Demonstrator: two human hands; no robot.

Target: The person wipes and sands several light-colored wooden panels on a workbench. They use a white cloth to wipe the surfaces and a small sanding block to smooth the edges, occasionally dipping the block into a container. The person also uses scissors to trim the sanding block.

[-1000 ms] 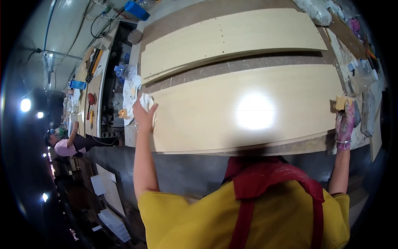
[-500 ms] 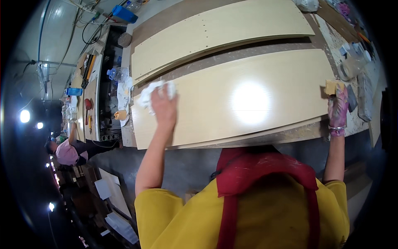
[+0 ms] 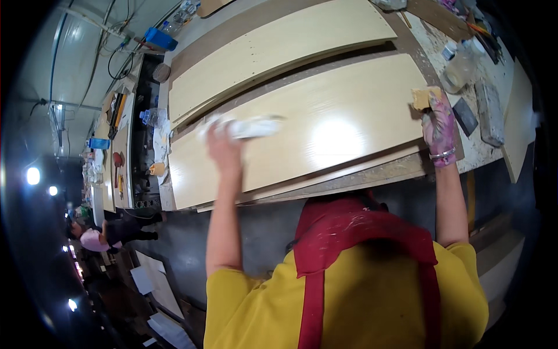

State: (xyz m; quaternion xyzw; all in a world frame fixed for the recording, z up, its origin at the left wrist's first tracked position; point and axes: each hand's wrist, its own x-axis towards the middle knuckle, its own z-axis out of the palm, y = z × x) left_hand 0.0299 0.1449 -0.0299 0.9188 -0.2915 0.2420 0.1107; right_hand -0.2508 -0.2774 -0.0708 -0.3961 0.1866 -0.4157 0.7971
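Note:
A pale wood-grain panel lies across the bench in front of me, with another board's edge showing beneath its near side. Over the panel's left part, my left hand is closed on a white cloth; both are smeared by motion. At the panel's right end is my right hand, in a pink-stained thin glove with a band at the wrist. Its fingers close around a yellow sponge block. A dark grey flat pad lies just right of that hand.
Behind lies a second pale panel with small holes. A clear plastic bottle and a grey block are at the right. Another bottle and a yellow sponge piece sit at the left. A person stands far left.
My left hand has swept the cloth rightward over the panel. The whole view has shifted and tilted. My right hand still grips the sponge block at the panel's right end.

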